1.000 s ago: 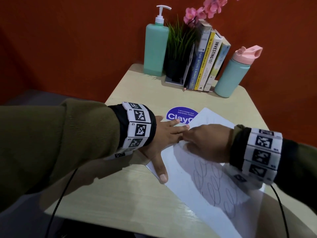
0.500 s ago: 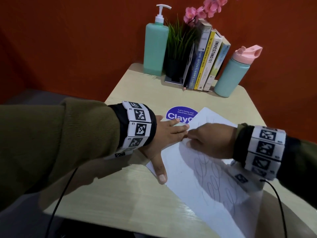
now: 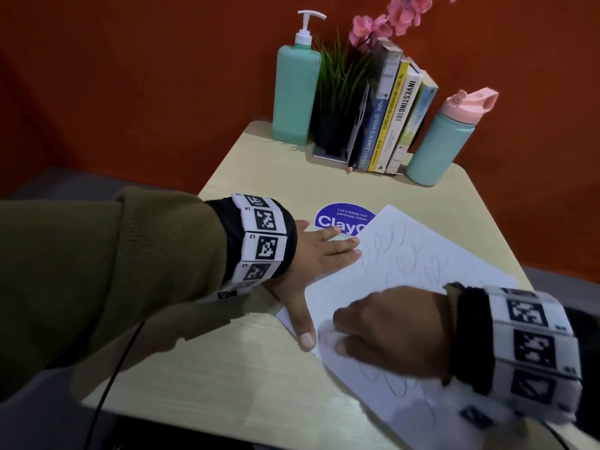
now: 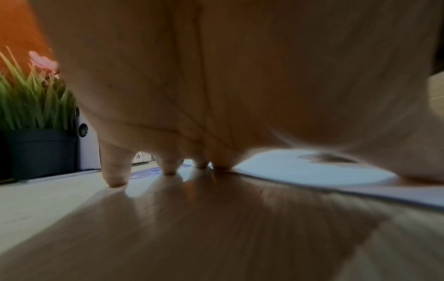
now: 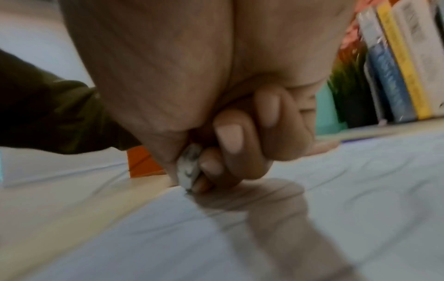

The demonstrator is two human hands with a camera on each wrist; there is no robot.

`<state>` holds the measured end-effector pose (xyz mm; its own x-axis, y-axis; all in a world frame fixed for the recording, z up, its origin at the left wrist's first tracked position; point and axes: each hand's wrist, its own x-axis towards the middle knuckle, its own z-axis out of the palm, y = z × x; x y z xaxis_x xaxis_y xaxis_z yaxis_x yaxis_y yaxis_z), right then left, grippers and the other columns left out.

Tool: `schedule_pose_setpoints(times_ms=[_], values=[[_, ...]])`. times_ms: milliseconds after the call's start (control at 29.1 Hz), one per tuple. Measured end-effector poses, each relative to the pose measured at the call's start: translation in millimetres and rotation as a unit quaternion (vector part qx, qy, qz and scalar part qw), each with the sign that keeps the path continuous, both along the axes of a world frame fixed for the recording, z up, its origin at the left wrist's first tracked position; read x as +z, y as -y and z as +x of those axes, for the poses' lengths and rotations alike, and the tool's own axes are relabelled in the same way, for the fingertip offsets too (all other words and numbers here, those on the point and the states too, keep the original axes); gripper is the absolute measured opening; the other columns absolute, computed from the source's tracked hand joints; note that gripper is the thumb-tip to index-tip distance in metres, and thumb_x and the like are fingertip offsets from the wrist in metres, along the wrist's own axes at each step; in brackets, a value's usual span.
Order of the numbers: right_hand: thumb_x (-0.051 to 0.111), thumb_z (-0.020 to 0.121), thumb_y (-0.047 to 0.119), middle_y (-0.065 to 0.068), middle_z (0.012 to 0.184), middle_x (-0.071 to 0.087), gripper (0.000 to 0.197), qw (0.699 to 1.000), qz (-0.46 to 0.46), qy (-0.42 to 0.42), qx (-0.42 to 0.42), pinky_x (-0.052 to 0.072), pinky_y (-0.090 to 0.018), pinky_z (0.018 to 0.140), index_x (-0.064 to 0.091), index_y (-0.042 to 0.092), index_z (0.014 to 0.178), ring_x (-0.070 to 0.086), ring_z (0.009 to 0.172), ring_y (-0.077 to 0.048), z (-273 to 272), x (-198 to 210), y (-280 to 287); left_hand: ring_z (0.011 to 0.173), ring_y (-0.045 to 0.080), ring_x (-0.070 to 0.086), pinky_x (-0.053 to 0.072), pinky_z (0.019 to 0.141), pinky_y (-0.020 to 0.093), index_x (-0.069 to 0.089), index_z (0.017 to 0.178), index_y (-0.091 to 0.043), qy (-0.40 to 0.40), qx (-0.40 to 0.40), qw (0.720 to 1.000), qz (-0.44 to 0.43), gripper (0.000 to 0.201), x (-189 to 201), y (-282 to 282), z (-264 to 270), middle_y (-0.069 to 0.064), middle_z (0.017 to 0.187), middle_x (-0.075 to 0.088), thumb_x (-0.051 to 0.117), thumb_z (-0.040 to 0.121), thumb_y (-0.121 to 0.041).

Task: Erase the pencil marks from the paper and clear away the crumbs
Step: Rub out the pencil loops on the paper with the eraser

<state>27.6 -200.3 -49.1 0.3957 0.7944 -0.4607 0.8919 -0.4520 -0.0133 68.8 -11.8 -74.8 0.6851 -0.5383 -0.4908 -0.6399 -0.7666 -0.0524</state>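
Observation:
A white paper (image 3: 418, 254) with looping pencil marks (image 3: 394, 246) lies askew on the beige table (image 3: 211, 368). My left hand (image 3: 311, 254) lies flat with straight fingers, the fingertips and thumb pressing the paper's left edge; the left wrist view shows its fingertips (image 4: 115, 180) down on the table and paper (image 4: 300, 167). My right hand (image 3: 389, 332) is curled, pinching a small white eraser (image 3: 326, 334) whose tip touches the paper near its left edge, close to the left thumb. In the right wrist view the smudged eraser (image 5: 190, 167) sits between thumb and fingers on the paper (image 5: 360, 190).
At the table's far edge stand a green pump bottle (image 3: 295, 89), a potted grass plant (image 3: 337, 102), a row of books (image 3: 394, 118) and a teal flask with a pink lid (image 3: 444, 141). A round blue sticker (image 3: 341, 217) lies beside the paper's top corner.
My right hand has slid with the eraser from the paper's upper part, by the left fingertips, down towards me to beside the left thumb, uncovering upper scribbles. The left hand has stayed put.

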Motion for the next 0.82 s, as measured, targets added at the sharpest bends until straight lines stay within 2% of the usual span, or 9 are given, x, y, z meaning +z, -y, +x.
schedule_pose_setpoints(times_ms=[69,137,275,343,412,481,549,687,824], values=[[0.031,0.100,0.039,-0.005,0.108,0.063,0.029,0.992,-0.061,0.097,-0.046,0.049,-0.039,0.084,0.050,0.018,0.101,0.060,0.095,-0.026,38.3,12.4,5.8,0.147,0.020,-0.024,0.002,0.117,0.059,-0.026,0.150,-0.026,0.007,-0.012,1.000,0.007,0.144,-1.9,1.6,1.0,-0.009,0.158,-0.031,0.056,0.052,-0.092],[0.031,0.100,0.039,-0.005,0.108,0.063,0.028,0.986,-0.044,0.141,-0.081,0.050,-0.042,0.085,0.049,0.018,0.098,0.060,0.094,-0.026,54.3,11.5,16.8,0.148,0.020,-0.023,0.003,0.118,0.058,-0.025,0.151,-0.026,0.007,-0.013,1.000,0.005,0.142,-2.5,2.9,0.8,-0.009,0.158,-0.031,0.056,0.054,-0.091],[0.031,0.099,0.045,-0.003,0.108,0.062,0.028,0.999,-0.012,0.023,-0.025,0.047,-0.036,0.083,0.047,0.021,0.100,0.061,0.097,-0.029,2.9,1.5,9.5,0.145,0.017,-0.028,-0.003,0.117,0.059,-0.025,0.151,-0.029,-0.003,0.006,1.000,-0.004,0.150,-2.3,-0.4,2.2,-0.012,0.157,-0.032,0.055,0.044,-0.096],[0.032,0.100,0.040,-0.004,0.109,0.061,0.028,0.993,-0.066,0.086,-0.045,0.049,-0.037,0.084,0.049,0.019,0.103,0.060,0.097,-0.028,28.8,11.7,12.8,0.146,0.018,-0.026,-0.001,0.117,0.059,-0.026,0.150,-0.028,0.005,-0.003,1.000,0.002,0.149,-2.9,0.8,2.5,-0.011,0.157,-0.032,0.054,0.045,-0.096],[0.031,0.100,0.038,-0.006,0.110,0.062,0.030,0.986,-0.052,0.142,-0.077,0.051,-0.041,0.085,0.052,0.017,0.105,0.060,0.096,-0.028,45.0,13.6,17.9,0.147,0.019,-0.023,0.001,0.118,0.058,-0.026,0.151,-0.027,0.008,-0.010,1.000,0.004,0.145,-3.2,2.7,2.1,-0.010,0.158,-0.031,0.055,0.051,-0.094],[0.032,0.100,0.038,-0.006,0.113,0.061,0.031,0.994,-0.047,0.097,-0.030,0.049,-0.038,0.086,0.051,0.017,0.109,0.060,0.100,-0.029,23.2,7.7,8.0,0.147,0.019,-0.024,0.000,0.117,0.059,-0.025,0.151,-0.028,0.003,-0.004,1.000,0.000,0.146,-3.3,1.7,2.5,-0.011,0.158,-0.031,0.057,0.050,-0.094],[0.031,0.100,0.042,-0.004,0.113,0.062,0.031,1.000,-0.022,-0.016,-0.008,0.046,-0.035,0.085,0.050,0.020,0.109,0.060,0.100,-0.028,-11.1,4.8,-1.7,0.146,0.018,-0.027,-0.001,0.117,0.059,-0.026,0.150,-0.028,0.001,0.001,1.000,0.004,0.148,-0.8,1.0,1.2,-0.011,0.157,-0.032,0.056,0.047,-0.095],[0.030,0.100,0.040,-0.007,0.108,0.062,0.028,0.992,-0.028,0.101,-0.076,0.050,-0.040,0.085,0.046,0.017,0.097,0.061,0.099,-0.028,29.4,12.0,1.6,0.147,0.020,-0.024,-0.001,0.118,0.058,-0.024,0.151,-0.025,0.002,-0.007,1.000,0.004,0.142,3.1,3.1,-1.3,-0.008,0.158,-0.030,0.058,0.055,-0.090],[0.031,0.099,0.044,-0.005,0.111,0.064,0.033,0.999,-0.022,-0.020,-0.022,0.047,-0.037,0.088,0.052,0.020,0.110,0.060,0.099,-0.027,-7.7,2.0,-11.8,0.145,0.019,-0.029,-0.005,0.117,0.060,-0.027,0.150,-0.028,-0.011,0.002,1.000,0.003,0.151,0.2,0.1,1.7,-0.010,0.157,-0.033,0.058,0.044,-0.095]])
